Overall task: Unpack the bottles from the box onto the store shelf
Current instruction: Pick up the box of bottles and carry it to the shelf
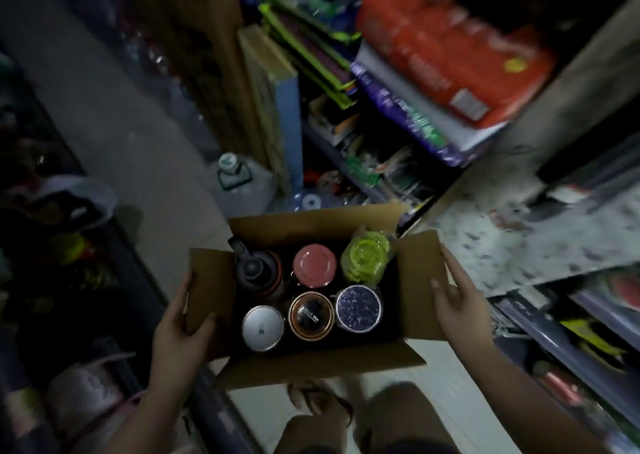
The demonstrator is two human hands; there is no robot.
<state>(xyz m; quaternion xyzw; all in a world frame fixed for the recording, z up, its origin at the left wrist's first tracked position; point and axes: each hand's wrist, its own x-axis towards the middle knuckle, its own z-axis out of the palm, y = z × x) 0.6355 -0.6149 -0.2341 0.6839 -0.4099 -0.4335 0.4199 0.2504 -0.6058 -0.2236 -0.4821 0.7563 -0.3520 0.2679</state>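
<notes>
Hands gripping box flaps: left hand (178,329) clutching the left flap, right hand (457,310) holding the right flap, fingers (437,289) curled over its edge. Cardboard box (322,367) being held open above the floor (131,131), six bottles (314,266) standing upright inside, none unpacked yet. Judging carrying step under way; next move calling for setting down, then freeing one hand. Speckled store shelf (512,242) lying just right, crowded shelving beyond, lighting dim.
</notes>
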